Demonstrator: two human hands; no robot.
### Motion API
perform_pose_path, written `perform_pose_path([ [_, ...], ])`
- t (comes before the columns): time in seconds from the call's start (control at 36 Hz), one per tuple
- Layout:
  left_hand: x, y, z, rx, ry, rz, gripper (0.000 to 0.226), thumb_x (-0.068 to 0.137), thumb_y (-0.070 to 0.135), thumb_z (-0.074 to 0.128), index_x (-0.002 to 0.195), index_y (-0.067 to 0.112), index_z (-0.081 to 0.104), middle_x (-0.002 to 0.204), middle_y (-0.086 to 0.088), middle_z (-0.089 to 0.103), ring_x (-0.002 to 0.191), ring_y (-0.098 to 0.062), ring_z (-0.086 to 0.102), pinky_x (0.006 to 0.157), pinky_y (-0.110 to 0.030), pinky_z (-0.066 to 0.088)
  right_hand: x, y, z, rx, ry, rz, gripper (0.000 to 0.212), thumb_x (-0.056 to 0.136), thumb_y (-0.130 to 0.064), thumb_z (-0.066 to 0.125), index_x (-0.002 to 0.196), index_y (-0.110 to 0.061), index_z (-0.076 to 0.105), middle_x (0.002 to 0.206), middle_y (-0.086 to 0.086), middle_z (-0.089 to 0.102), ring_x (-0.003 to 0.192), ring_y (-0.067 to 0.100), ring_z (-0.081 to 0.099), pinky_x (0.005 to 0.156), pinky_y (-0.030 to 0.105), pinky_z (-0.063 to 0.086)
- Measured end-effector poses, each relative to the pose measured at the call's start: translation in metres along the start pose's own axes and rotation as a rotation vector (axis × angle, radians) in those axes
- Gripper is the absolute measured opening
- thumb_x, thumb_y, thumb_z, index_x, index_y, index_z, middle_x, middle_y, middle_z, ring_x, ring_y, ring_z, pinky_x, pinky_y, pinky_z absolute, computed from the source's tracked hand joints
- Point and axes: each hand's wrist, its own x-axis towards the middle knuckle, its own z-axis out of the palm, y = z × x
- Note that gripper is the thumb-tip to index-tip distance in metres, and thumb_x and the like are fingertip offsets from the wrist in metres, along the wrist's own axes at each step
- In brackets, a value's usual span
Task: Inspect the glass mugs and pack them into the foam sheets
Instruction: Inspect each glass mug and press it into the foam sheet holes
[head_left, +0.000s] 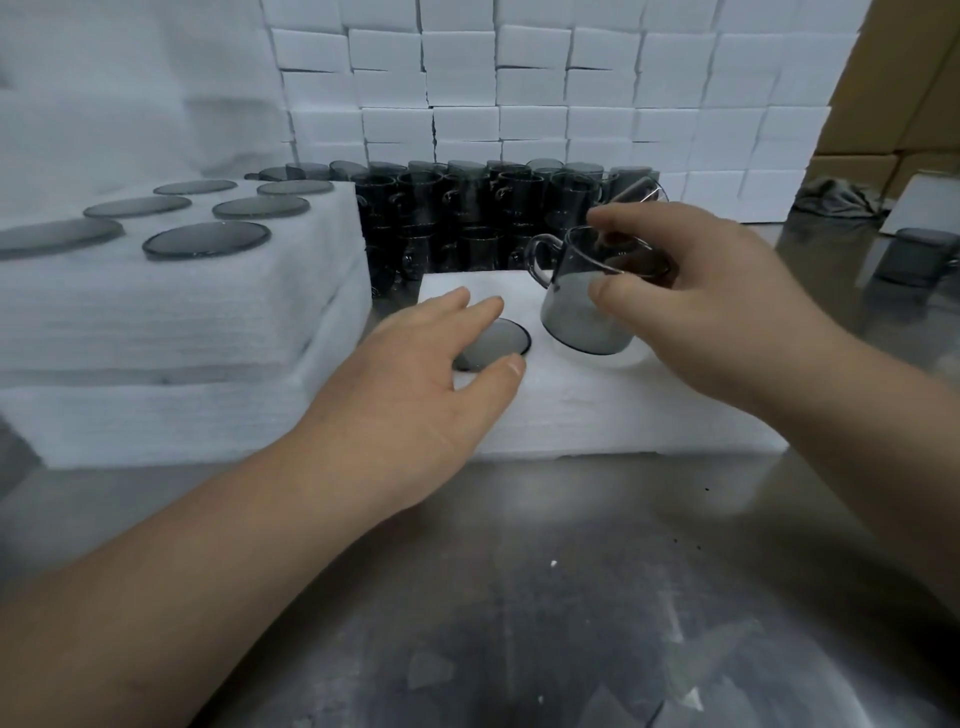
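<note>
Left hand (431, 384) palm down, fingers spread, right hand (727, 312) fingers curled round glass mug (576, 317)

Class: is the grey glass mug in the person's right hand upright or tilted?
Tilted. The smoky grey glass mug slants in the right hand, over the white foam sheet, its handle pointing left.

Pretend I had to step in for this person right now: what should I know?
Left hand: open, fingers spread over a seated mug in the near foam block.
Right hand: grips a held mug, tilted, handle to the left, just above that block.
Done: six mugs show in the left foam stack.
Left: seat the held mug, then pack the rows of mugs behind; a lone mug stands at right.
</note>
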Motion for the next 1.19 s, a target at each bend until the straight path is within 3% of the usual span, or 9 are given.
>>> perform_pose_path([
  [0.06,0.0,0.0,0.0,0.013,0.001,0.002,0.068,0.07,0.057,0.036,0.137,0.041,0.038,0.148,0.023,0.025,0.135,0.004,0.017,0.101,-0.013,0.01,0.0,-0.001,0.0,0.001,-0.01,-0.009,0.051,0.076,-0.032,0.053,0.126,-0.035,0.053,0.091,-0.028,0.047,0.075,-0.027,0.044,0.063,-0.008,0.03],
  [0.19,0.0,0.0,0.0,0.043,-0.013,0.004,0.068,0.07,0.057,0.035,0.136,0.04,0.04,0.147,0.021,0.027,0.135,0.004,0.017,0.101,-0.012,0.01,-0.002,-0.004,0.001,-0.076,-0.04,-0.051,0.057,0.066,-0.039,0.045,0.122,-0.037,0.056,0.101,-0.023,0.048,0.091,-0.012,0.05,0.073,0.0,0.034],
  [0.31,0.0,0.0,0.0,0.061,-0.012,0.012,0.068,0.071,0.057,0.034,0.135,0.039,0.042,0.147,0.02,0.03,0.135,0.003,0.017,0.099,-0.011,0.01,-0.002,-0.004,0.001,-0.084,-0.053,-0.05,0.054,0.068,-0.047,0.049,0.12,-0.04,0.056,0.095,-0.026,0.047,0.093,-0.013,0.05,0.076,0.005,0.035],
  [0.39,0.001,0.0,0.0,0.075,-0.021,0.019,0.068,0.071,0.057,0.033,0.136,0.039,0.041,0.147,0.019,0.029,0.136,0.002,0.016,0.1,-0.011,0.009,-0.002,-0.004,0.0,-0.095,-0.07,-0.044,0.057,0.064,-0.042,0.044,0.12,-0.042,0.055,0.097,-0.024,0.048,0.095,-0.009,0.052,0.081,0.012,0.038],
  [0.53,0.002,-0.001,-0.001,0.089,-0.037,0.017,0.068,0.071,0.058,0.032,0.136,0.04,0.04,0.147,0.021,0.028,0.135,0.004,0.015,0.098,-0.011,0.009,-0.002,-0.005,-0.003,-0.102,-0.077,-0.038,0.056,0.062,-0.042,0.042,0.115,-0.044,0.057,0.097,-0.024,0.05,0.093,-0.011,0.052,0.078,0.01,0.038],
  [0.67,0.002,-0.002,-0.002,0.116,-0.061,0.02,0.068,0.072,0.059,0.03,0.136,0.039,0.04,0.148,0.021,0.027,0.135,0.004,0.014,0.099,-0.013,0.009,-0.003,-0.007,-0.001,-0.154,-0.123,-0.005,0.055,0.062,-0.047,0.041,0.114,-0.044,0.058,0.1,-0.019,0.051,0.091,-0.005,0.053,0.077,0.022,0.039],
  [0.92,0.002,-0.001,-0.002,0.106,-0.053,0.029,0.065,0.072,0.059,0.03,0.133,0.04,0.044,0.147,0.02,0.029,0.135,0.002,0.015,0.099,-0.014,0.011,-0.004,-0.011,-0.004,-0.19,-0.178,0.023,0.05,0.06,-0.046,0.039,0.108,-0.049,0.052,0.1,-0.019,0.051,0.089,-0.006,0.054,0.079,0.03,0.045],
  [1.19,0.002,-0.003,-0.001,0.123,-0.048,0.032,0.065,0.072,0.06,0.03,0.132,0.04,0.046,0.147,0.021,0.03,0.135,0.002,0.017,0.1,-0.016,0.012,-0.002,-0.012,-0.011,-0.168,-0.215,0.053,0.054,0.057,-0.056,0.045,0.109,-0.048,0.059,0.098,-0.033,0.051,0.084,-0.013,0.054,0.064,0.016,0.041],
])
